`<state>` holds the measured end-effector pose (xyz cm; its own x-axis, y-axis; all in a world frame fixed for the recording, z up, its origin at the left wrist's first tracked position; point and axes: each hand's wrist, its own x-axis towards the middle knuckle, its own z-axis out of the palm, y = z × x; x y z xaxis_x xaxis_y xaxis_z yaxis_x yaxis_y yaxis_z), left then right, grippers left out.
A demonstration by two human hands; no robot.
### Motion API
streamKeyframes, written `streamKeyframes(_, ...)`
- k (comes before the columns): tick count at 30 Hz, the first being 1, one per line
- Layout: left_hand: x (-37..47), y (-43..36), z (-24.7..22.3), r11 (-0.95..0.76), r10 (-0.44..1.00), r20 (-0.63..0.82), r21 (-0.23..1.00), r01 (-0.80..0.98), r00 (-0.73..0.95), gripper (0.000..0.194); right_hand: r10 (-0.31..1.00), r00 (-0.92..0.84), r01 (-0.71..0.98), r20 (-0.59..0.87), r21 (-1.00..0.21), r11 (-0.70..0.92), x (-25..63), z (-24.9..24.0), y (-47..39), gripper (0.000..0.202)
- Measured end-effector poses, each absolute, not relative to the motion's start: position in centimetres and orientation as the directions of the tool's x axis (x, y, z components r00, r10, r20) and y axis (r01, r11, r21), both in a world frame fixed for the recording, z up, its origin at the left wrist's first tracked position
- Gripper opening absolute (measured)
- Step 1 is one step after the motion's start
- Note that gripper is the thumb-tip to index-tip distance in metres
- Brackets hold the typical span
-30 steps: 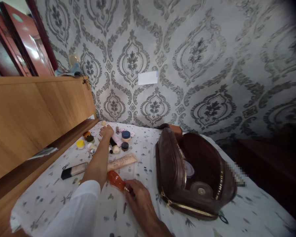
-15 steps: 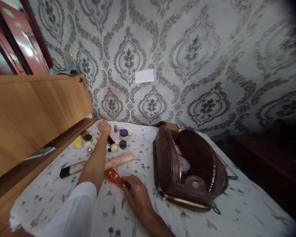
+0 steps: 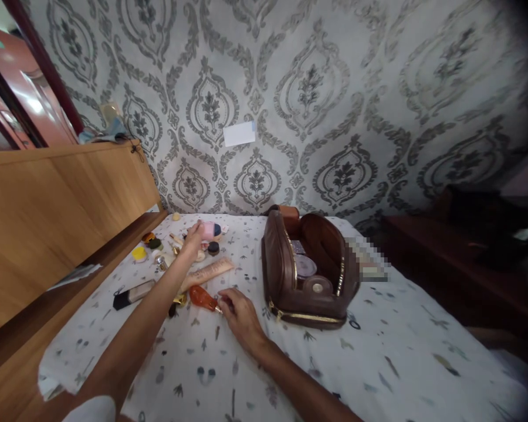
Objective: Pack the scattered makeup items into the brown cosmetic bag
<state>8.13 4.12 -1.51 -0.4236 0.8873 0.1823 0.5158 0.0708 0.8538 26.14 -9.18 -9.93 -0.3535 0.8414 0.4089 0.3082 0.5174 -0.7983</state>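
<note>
My left hand (image 3: 193, 240) reaches far over the bed, its fingers closed on a pink tube (image 3: 208, 230) in front of a navy-lidded jar (image 3: 217, 230). A small black-lidded jar (image 3: 213, 248) sits just right of that hand. Nearer to me, my right hand (image 3: 243, 319) rests with loosely curled, parted fingers by the neck of an orange bottle (image 3: 201, 298) lying on its side; I make out nothing held in it. Behind the bottle lies a peach tube (image 3: 211, 272). My left forearm partly hides a black-capped bottle (image 3: 134, 294) and a gold item (image 3: 180, 299).
An open brown leather bag (image 3: 310, 305) stands to the right, with a round clear-lidded item (image 3: 305, 266) inside. Yellow-lidded (image 3: 139, 254) and dark green (image 3: 155, 244) jars sit at left. A pale round piece (image 3: 176, 216) lies near the wall. A wooden headboard (image 3: 70, 193) borders the left.
My left hand has let go near the pale round piece, moved right and taken the pink tube, now raised. My right hand has shifted slightly off the orange bottle's neck. The view has turned right.
</note>
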Motion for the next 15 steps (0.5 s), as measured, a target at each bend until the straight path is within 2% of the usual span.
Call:
streamKeyframes(3, 9.2, 0.2, -2.7, -0.046, 0.935, 0.16, 0.939, 0.34, -0.316, 0.054, 0.881, -0.297, 0.24, 0.368, -0.864, 0.442, 26.2, -10.2, -8.8, 0.025)
streamKeyframes(7, 10.2, -4.1, -3.8, -0.105, 0.971, 0.148, 0.969, 0.222, -0.187, 0.064, 0.933, -0.221, 0.135, 0.285, -0.938, 0.319, 26.2, -9.9, -8.8, 0.043)
streamKeyframes(10, 10.7, -6.4, -4.0, -0.288, 0.946, 0.32, 0.898, 0.331, -0.045, 0.052, 0.945, -0.198, 0.053, 0.262, -0.959, 0.277, 26.3, -9.2, -9.0, 0.053)
streamKeyframes(12, 10.9, -7.5, -4.0, -0.409, 0.899, 0.434, 0.788, 0.46, 0.056, 0.042, 0.933, -0.219, 0.029, 0.286, -0.954, 0.299, 26.3, -8.7, -9.1, 0.05)
streamKeyframes(15, 11.0, -8.2, -4.2, -0.476, 0.864, 0.477, 0.673, 0.566, 0.159, 0.037, 0.924, -0.23, 0.028, 0.304, -0.947, 0.319, 26.4, -8.3, -9.2, 0.038)
